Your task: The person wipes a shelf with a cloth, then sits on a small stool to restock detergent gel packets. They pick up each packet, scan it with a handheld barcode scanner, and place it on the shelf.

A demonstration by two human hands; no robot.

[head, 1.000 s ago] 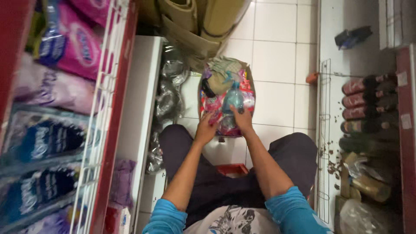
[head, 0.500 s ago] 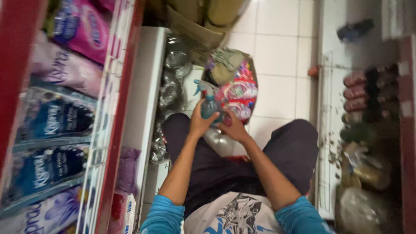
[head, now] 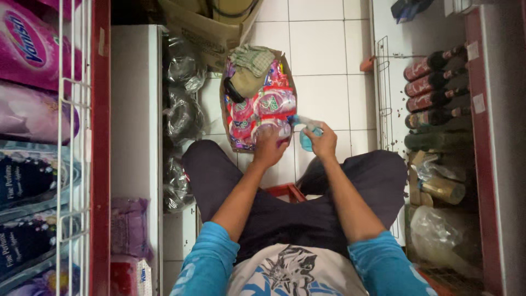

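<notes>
I sit on a red crate [head: 285, 191] in a narrow shop aisle, looking down at my knees. My left hand [head: 270, 147] grips the near edge of a pack of pink and red round containers [head: 262, 112] wrapped in clear plastic, which lies in a brown cardboard tray [head: 289, 72] on the white tiled floor. My right hand [head: 323, 141] is closed around a small blue item in clear wrapping [head: 304, 131], just right of the pack. A folded greenish cloth [head: 253, 59] and a dark object lie on the far end of the pack.
To the left stands a white shelf [head: 134, 109] with crumpled plastic bags [head: 183, 118] beside it, and a red wire rack [head: 76, 148] of pink and dark blue pouches. To the right are dark bottles with red labels [head: 433, 85] and cans. Flattened cardboard [head: 203, 27] lies ahead.
The pack, held up in both hands a second ago, now rests on the floor in the tray. My right hand has come away to the right with the small blue item.
</notes>
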